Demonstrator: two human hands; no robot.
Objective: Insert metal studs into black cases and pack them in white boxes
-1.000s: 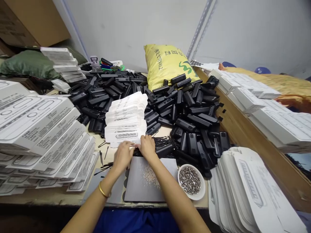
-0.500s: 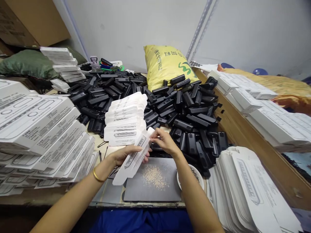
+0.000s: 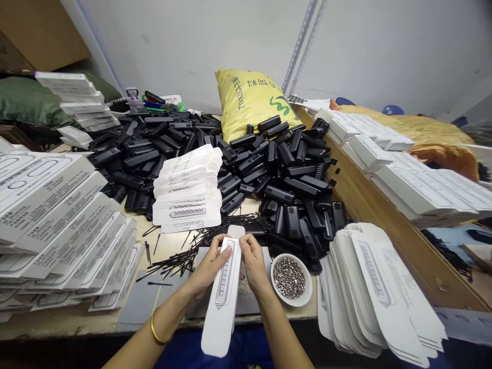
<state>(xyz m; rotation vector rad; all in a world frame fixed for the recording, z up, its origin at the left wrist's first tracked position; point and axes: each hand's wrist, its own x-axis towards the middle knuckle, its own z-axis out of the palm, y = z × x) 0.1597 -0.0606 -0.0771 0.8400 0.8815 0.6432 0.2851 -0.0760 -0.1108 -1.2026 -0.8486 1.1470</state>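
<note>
Both hands grip a white printed cardboard carton (image 3: 220, 312), drawn with a long comb-like device, near its upper end. My left hand (image 3: 208, 269) closes round the left side, thumb on the printed face. My right hand (image 3: 254, 264) pinches the right edge by the far flap. The carton stands partly unfolded, one long flap pointing toward me. Below it lies a grey mat (image 3: 251, 306) with pale crumbs, partly hidden by the hands. To the right, a white bowl (image 3: 295, 301) holds small metal pieces. Black thin sticks (image 3: 175, 262) are scattered to the left.
Flat cartons (image 3: 188, 212) are fanned beyond my hands, with another stack (image 3: 357, 287) at right. Folded boxes (image 3: 57, 220) pile up at left. Black plastic devices (image 3: 284, 174) heap against a yellow sack (image 3: 249, 102). A wooden board (image 3: 369, 210) edges the table, more boxes (image 3: 411, 184) beyond it.
The carton has swung from a slant to nearly upright in view and come closer to me. My right hand has moved down to its edge, uncovering the bowl. The view has shifted right.
</note>
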